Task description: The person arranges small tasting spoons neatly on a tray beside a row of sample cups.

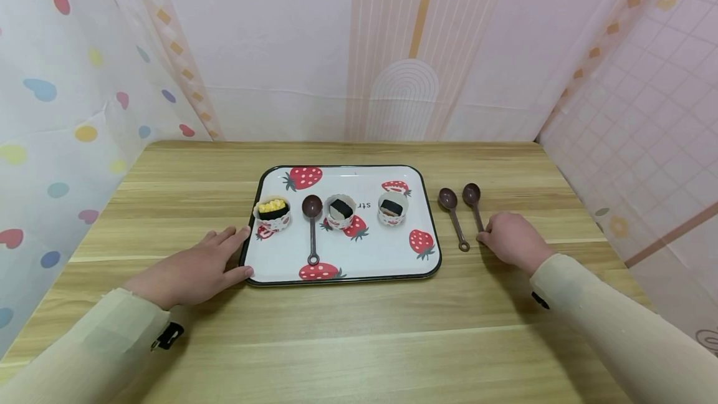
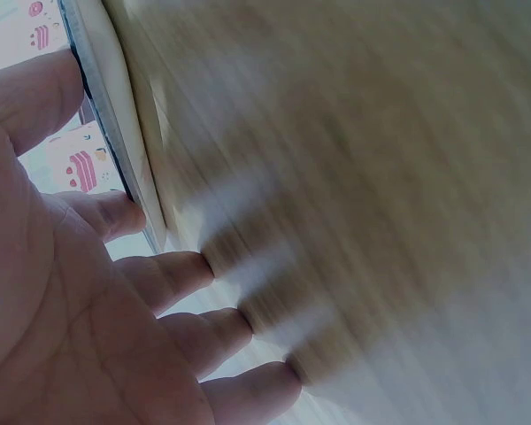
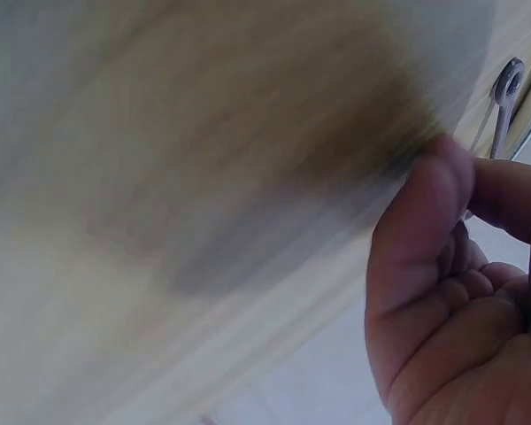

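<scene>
My right hand [image 1: 515, 240] pinches the handle end of a brown spoon [image 1: 472, 195], which lies on the table right of the tray. Its thumb and index finger meet in the right wrist view, where the held handle is mostly hidden. A second brown spoon [image 1: 449, 200] lies just left of it. With fingers spread, my left hand [image 1: 196, 270] touches the left edge of a white strawberry-print tray [image 1: 364, 260]. On the tray are a third brown spoon [image 1: 312, 207] and paper cups with a corn-topped sushi [image 1: 273, 209], a rice ball [image 1: 340, 211] and another seaweed-wrapped piece [image 1: 391, 208].
The wooden table [image 1: 359, 341] extends around the tray on every side. Behind it hangs a pale patterned curtain [image 1: 280, 48], with more printed cloth at the left and right.
</scene>
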{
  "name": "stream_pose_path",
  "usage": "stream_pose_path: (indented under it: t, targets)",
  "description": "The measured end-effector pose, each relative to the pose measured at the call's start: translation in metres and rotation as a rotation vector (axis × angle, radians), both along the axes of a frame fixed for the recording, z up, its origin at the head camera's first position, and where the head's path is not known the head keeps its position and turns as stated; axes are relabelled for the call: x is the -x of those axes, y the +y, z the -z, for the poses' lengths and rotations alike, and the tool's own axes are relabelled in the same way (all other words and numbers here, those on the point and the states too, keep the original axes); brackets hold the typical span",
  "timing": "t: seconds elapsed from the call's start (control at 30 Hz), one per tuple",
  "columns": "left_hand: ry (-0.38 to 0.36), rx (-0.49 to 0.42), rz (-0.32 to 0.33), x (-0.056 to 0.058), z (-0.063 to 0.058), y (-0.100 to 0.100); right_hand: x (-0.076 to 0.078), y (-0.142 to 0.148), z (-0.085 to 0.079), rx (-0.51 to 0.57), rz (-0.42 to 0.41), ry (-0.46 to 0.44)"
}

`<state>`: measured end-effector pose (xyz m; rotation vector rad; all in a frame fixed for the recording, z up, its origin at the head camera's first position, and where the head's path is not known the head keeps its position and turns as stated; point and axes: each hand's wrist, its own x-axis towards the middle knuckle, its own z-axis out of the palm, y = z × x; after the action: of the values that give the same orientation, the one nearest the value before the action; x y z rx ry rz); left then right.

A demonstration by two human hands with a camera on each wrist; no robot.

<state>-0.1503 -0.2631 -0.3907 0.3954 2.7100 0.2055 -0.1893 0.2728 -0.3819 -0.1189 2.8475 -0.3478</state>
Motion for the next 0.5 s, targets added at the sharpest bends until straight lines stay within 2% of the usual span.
stream_pose_path:
  t: [0.23, 0.33, 0.5]
  targets:
    - [0.001, -0.001, 0.0, -0.0003, 0.0001, -0.0002, 0.0014, 0.0058, 0.0016, 0.143, 0.079, -0.096]
    - [0.001, 0.0, -0.001, -0.0001, 0.0004, -0.0001, 0.0008, 0.0062, 0.0007, 0.174, 0.094, -0.093]
    - [0.002, 0.001, -0.003, 0.0003, 0.0009, 0.0002, 0.0006, 0.0066, 0.0003, 0.201, 0.113, -0.037]
